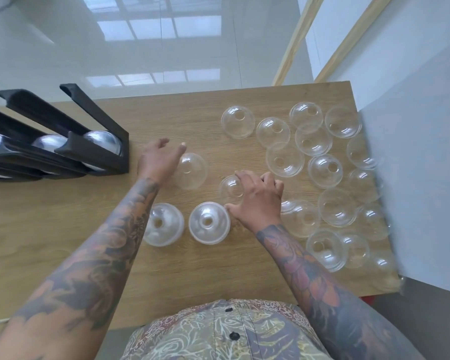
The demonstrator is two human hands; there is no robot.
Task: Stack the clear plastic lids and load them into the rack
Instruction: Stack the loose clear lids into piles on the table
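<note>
Several clear dome lids [313, 141] lie scattered over the right half of the wooden table [63, 229]. Two short stacks of lids stand near the front: one [163, 224] under my left forearm, one [209, 222] beside my right thumb. My left hand [159, 158] hovers with fingers spread over the edge of a single lid [192, 170]. My right hand [257, 197] grips another lid [229, 189] between fingers and thumb. The black rack [70, 141] at the left holds lids in its three slots.
The table's right edge meets a white wall [413, 165], with lids piled against it. Bare wood lies at the front left of the table. Beyond the far edge is a glossy white floor.
</note>
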